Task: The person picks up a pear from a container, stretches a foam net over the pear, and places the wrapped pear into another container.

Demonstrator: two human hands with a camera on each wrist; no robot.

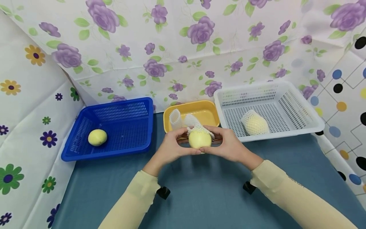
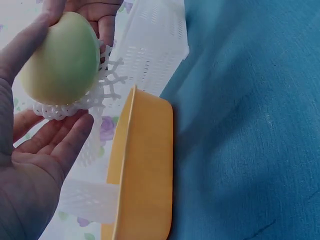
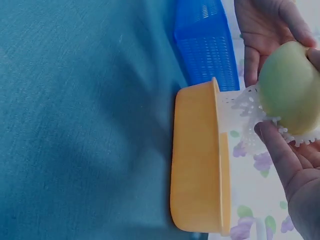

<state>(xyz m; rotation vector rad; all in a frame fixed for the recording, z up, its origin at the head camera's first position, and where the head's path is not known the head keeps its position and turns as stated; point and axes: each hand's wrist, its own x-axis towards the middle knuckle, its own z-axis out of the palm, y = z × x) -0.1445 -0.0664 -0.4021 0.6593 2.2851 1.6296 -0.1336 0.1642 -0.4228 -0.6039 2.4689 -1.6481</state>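
Observation:
Both hands hold a round, pale yellow-green fruit (image 1: 199, 139) above the front edge of the yellow tray (image 1: 213, 109). My left hand (image 1: 172, 144) grips its left side, thumb on the near face. From the right, my right hand (image 1: 228, 144) grips it, that thumb meeting the other low on the fruit. A white foam net (image 2: 107, 82) is bunched around the fruit's far side and partly off it, with the fingers behind it. The fruit's near face is bare. Another foam net (image 1: 175, 119) stands upright in the yellow tray.
On the left, a blue basket (image 1: 137, 127) holds one bare yellow fruit (image 1: 97, 137). The white basket (image 1: 291, 108) on the right contains a fruit in a foam net (image 1: 255, 123). A blue-green cloth (image 1: 200, 197) covers the table, and flowered sheets (image 1: 171, 47) hang behind.

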